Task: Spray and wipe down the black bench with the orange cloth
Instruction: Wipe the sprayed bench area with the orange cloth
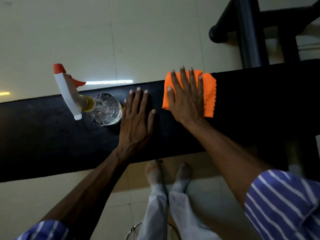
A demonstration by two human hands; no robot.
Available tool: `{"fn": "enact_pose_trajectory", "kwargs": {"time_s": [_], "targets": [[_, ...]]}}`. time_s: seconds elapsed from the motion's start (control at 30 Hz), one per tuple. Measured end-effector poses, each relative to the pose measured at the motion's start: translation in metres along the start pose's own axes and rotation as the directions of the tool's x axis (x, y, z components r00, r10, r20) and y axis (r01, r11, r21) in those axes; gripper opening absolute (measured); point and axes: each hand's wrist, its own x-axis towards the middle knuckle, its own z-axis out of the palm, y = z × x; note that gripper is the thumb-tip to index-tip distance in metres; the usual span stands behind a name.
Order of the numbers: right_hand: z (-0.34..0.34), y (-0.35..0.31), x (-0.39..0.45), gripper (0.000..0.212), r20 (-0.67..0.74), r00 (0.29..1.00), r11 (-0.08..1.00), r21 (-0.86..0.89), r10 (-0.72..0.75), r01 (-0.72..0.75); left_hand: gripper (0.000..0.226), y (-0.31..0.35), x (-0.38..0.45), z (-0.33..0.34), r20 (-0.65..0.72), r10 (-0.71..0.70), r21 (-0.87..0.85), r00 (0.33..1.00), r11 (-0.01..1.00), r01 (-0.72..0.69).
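Note:
The black bench (251,101) runs across the view from left to right. A folded orange cloth (210,94) lies on it near the far edge. My right hand (187,97) presses flat on the cloth with straight fingers. My left hand (136,116) rests flat on the bare bench top, fingers straight, just right of the spray bottle. The clear spray bottle (105,110) stands upright on the bench, with a white head and a red nozzle and trigger (67,78).
Pale floor tiles (138,40) lie beyond the bench. A black metal frame (245,32) stands at the back right. My legs and feet (166,184) are below the bench's near edge, above a metal ring (133,229).

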Motion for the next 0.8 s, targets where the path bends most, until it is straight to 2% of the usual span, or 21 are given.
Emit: {"fn": "enact_pose_trajectory", "kwargs": {"time_s": [0.13, 0.2, 0.27, 0.33, 0.4, 0.47, 0.5, 0.57, 0.67, 0.73, 0.8], "targets": [[-0.006, 0.018, -0.057, 0.059, 0.046, 0.958, 0.958, -0.041, -0.282, 0.283, 0.061, 0.010, 0.006, -0.006, 0.015, 0.011, -0.016, 1.000, 1.000, -0.011], [-0.013, 0.048, -0.053, 0.060, 0.102, 0.938, 0.939, -0.056, -0.332, 0.339, 0.061, 0.018, 0.009, -0.005, 0.019, 0.035, -0.028, 0.999, 0.999, -0.034], [-0.020, 0.070, -0.034, 0.061, 0.119, 0.951, 0.955, -0.053, -0.285, 0.292, 0.060, 0.026, 0.012, -0.002, 0.020, 0.059, -0.037, 0.998, 0.998, -0.059], [-0.021, 0.076, -0.010, 0.060, 0.080, 0.986, 0.988, -0.029, -0.148, 0.150, 0.061, 0.032, 0.016, 0.003, 0.025, 0.072, -0.043, 0.997, 0.997, -0.071], [-0.016, 0.061, 0.009, 0.059, 0.036, 0.999, 0.999, -0.030, 0.012, -0.011, 0.061, 0.036, 0.020, 0.008, 0.035, 0.085, -0.031, 0.996, 0.996, -0.084], [-0.008, 0.043, 0.009, 0.058, -0.007, 0.997, 0.997, -0.011, 0.071, -0.071, 0.061, 0.038, 0.025, 0.012, 0.051, 0.088, -0.011, 0.995, 0.996, -0.087], [-0.006, 0.038, -0.001, 0.058, -0.024, 0.999, 0.999, 0.002, 0.044, -0.044, 0.061, 0.040, 0.027, 0.013, 0.062, 0.086, -0.006, 0.994, 0.996, -0.085], [-0.004, 0.043, -0.030, 0.057, -0.030, 0.995, 0.995, 0.010, -0.099, 0.100, 0.063, 0.043, 0.032, 0.013, 0.085, 0.078, 0.001, 0.993, 0.997, -0.078], [-0.013, 0.081, -0.050, 0.060, 0.053, 0.965, 0.966, -0.009, -0.256, 0.257, 0.065, 0.052, 0.037, 0.014, 0.103, 0.072, 0.006, 0.992, 0.997, -0.073], [-0.024, 0.108, -0.039, 0.060, 0.101, 0.961, 0.965, -0.008, -0.259, 0.261, 0.064, 0.061, 0.039, 0.017, 0.093, 0.077, 0.015, 0.993, 0.997, -0.079], [-0.029, 0.123, -0.012, 0.059, 0.085, 0.977, 0.980, -0.007, -0.196, 0.197, 0.062, 0.069, 0.043, 0.023, 0.082, 0.085, 0.025, 0.993, 0.996, -0.088]]}}
